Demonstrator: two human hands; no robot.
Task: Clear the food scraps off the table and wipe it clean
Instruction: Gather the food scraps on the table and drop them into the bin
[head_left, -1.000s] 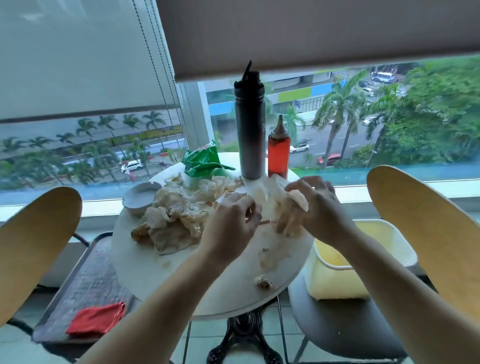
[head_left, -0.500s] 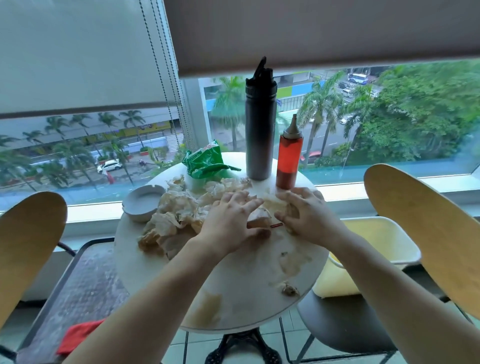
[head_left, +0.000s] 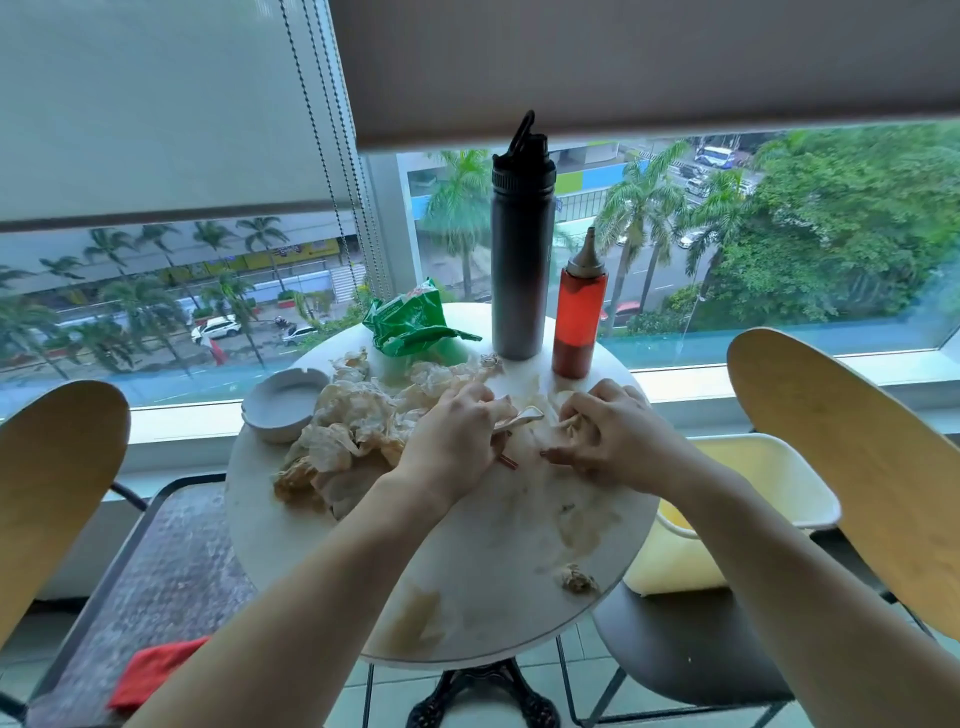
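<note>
A round white table (head_left: 483, 618) carries a heap of crumpled, stained paper wrappers (head_left: 353, 431) on its left half, brown smears and a small food scrap (head_left: 577, 579) near the right front edge. My left hand (head_left: 452, 436) has its fingers curled around a pale scrap at the heap's right edge. My right hand (head_left: 608, 431) grips crumpled paper just below the red sauce bottle (head_left: 579, 322). A thin red-tipped stick (head_left: 506, 460) lies between the two hands.
A tall black flask (head_left: 521, 260), a green snack bag (head_left: 410, 327) and a white ashtray (head_left: 283, 405) stand at the table's back. A pale yellow bin (head_left: 753, 499) sits on the right chair. A red cloth (head_left: 156, 670) lies on the tray at lower left.
Both hands came down from a lifted paper onto the table, flattened there, and now curl their fingers around scraps. The view shifted slightly left and closer.
</note>
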